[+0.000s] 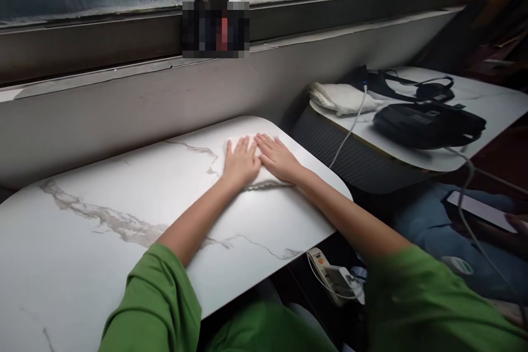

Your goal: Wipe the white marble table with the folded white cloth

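Observation:
A folded white cloth (270, 177) lies on the white marble-patterned table (165, 187), close to its rounded far right end. Pressed flat on the left part of the cloth is my left hand (241, 162), its fingers spread and pointing toward the window. My right hand (278, 158) rests flat on the cloth too, fingers stretched out and slanting to the left. The two hands touch or nearly touch at the thumbs. Between and under them much of the cloth is hidden; its near edge shows below the hands.
To the right a second table (487, 93) carries a white folded cloth (344, 98), a black bag-like item (429, 124) and a white cable (350, 129). A power strip (325, 275) sits below the table edge. A seated person holds a phone (482, 210). A wall and window run behind.

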`<state>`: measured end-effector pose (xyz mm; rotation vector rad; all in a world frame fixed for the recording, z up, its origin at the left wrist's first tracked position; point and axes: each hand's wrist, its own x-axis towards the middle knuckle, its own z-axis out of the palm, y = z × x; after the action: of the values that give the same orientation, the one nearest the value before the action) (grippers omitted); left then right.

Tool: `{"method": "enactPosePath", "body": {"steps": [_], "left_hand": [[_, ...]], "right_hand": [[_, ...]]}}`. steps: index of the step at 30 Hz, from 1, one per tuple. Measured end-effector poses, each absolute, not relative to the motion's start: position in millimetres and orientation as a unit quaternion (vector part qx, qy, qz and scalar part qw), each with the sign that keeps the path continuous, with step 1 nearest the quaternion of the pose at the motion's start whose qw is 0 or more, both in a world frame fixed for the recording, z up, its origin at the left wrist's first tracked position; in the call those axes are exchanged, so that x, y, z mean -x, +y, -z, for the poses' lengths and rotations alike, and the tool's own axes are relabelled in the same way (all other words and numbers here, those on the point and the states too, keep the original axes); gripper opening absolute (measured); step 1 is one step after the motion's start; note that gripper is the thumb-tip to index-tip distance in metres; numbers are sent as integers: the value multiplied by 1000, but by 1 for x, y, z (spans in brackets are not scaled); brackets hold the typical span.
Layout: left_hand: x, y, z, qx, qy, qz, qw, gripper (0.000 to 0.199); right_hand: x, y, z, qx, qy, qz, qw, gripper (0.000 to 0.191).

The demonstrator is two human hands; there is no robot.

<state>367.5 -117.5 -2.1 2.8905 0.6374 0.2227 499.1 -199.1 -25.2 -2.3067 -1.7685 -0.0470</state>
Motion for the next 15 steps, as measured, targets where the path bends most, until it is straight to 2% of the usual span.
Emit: {"method": "enactPosePath", "body": {"steps": [8, 15], "left_hand": [[-373, -32, 2, -944, 308, -106, 51, 54], [-350, -52, -1, -943, 315, -101, 40, 54]], "right_hand": [[-501, -87, 12, 761, -633, 18, 141, 59], [-484, -109, 10, 735, -661, 5, 152, 60]]}}
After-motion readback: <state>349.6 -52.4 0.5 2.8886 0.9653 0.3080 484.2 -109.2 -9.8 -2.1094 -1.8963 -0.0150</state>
